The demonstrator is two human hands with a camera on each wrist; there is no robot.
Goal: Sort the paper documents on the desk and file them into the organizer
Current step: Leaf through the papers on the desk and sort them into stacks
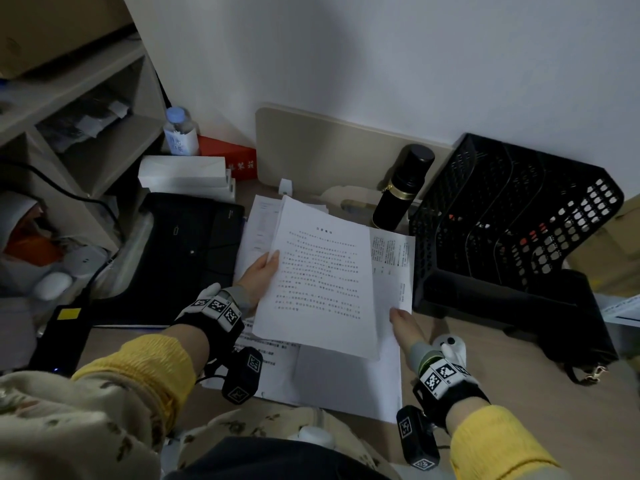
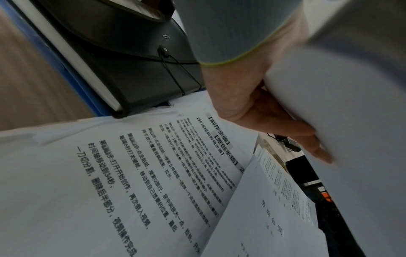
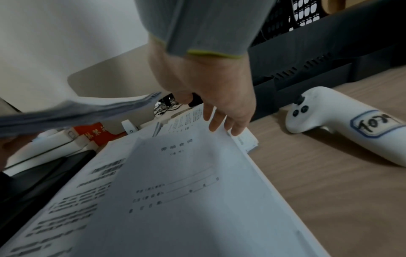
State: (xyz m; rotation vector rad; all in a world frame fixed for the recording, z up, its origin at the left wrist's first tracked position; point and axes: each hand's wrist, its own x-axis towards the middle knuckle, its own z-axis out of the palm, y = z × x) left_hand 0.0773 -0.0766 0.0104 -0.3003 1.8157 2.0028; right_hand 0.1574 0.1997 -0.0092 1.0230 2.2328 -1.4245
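My left hand point(image 1: 262, 273) grips a printed document of several sheets point(image 1: 322, 271) by its left edge, thumb on top, and holds it tilted above the desk. In the left wrist view the fingers point(image 2: 285, 128) lie under that document point(image 2: 342, 121). My right hand point(image 1: 403, 322) is at its lower right corner; its fingers point(image 3: 222, 120) hang straight over the loose papers point(image 3: 186, 191) and hold nothing. More printed papers point(image 1: 346, 382) lie spread on the desk underneath. The black mesh organizer point(image 1: 502, 209) stands at the right against the wall.
A black expanding folder point(image 1: 187, 244) lies left of the papers. A black flask point(image 1: 401, 188) stands behind them. A white controller point(image 3: 340, 114) lies right of my right hand, with a black box point(image 1: 519, 306) in front of the organizer. White boxes point(image 1: 183, 174) and a shelf point(image 1: 69, 133) fill the left.
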